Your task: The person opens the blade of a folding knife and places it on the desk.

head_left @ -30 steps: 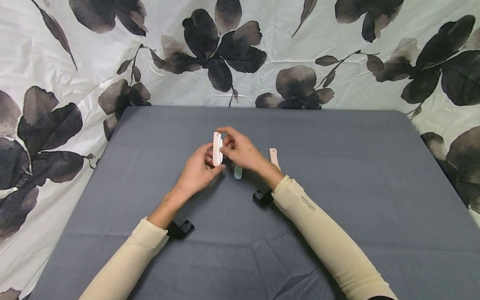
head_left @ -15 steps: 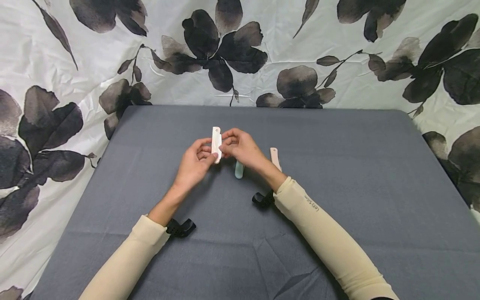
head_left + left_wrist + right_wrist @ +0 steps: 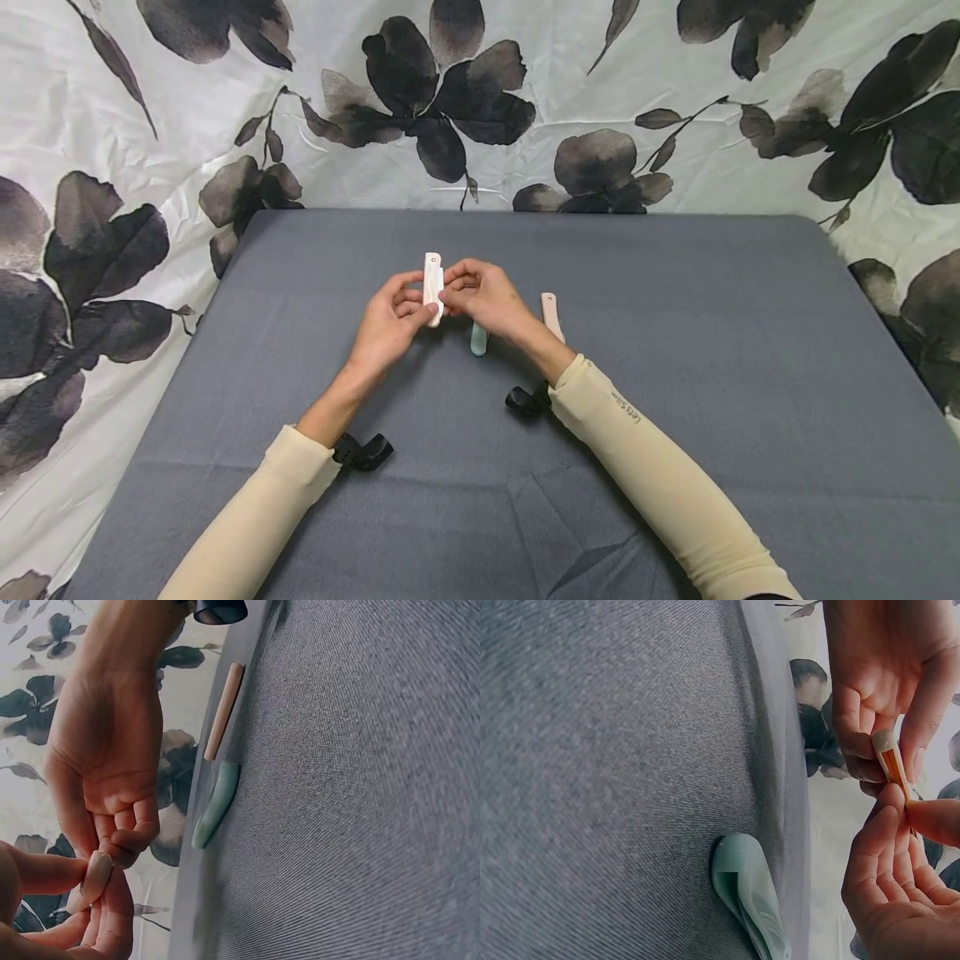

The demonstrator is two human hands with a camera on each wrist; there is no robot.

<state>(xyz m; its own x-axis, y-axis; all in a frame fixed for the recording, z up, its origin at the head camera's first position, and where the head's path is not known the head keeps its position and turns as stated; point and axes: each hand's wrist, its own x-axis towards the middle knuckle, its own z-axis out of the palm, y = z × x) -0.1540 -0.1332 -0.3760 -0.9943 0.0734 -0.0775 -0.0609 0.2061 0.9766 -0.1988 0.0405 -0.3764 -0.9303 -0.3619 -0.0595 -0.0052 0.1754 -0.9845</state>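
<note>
A pale pink folding knife point(image 3: 432, 283) is held upright above the table, its holed end at the top and the white blade edge along its right side. My left hand point(image 3: 388, 325) grips it from the left, thumb across the lower part and fingers behind. From the other side, my right hand point(image 3: 491, 302) pinches the blade edge between thumb and fingers. The right wrist view shows the narrow slot of the knife point(image 3: 892, 761) between the two hands. Beneath the right hand, a mint green folding knife point(image 3: 746, 881) lies on the cloth, partly hidden in the head view.
Another pale pink folding knife point(image 3: 551, 314) lies beyond the right forearm, which partly covers it. Grey cloth point(image 3: 712, 350) covers the table, and a white floral sheet point(image 3: 480, 183) hangs behind. Black camera mounts point(image 3: 363, 452) sit under both wrists.
Both hands hold the knife slightly higher than a second ago. The left thumb has moved up onto its lower part, and the right index finger has come down from its top end.
</note>
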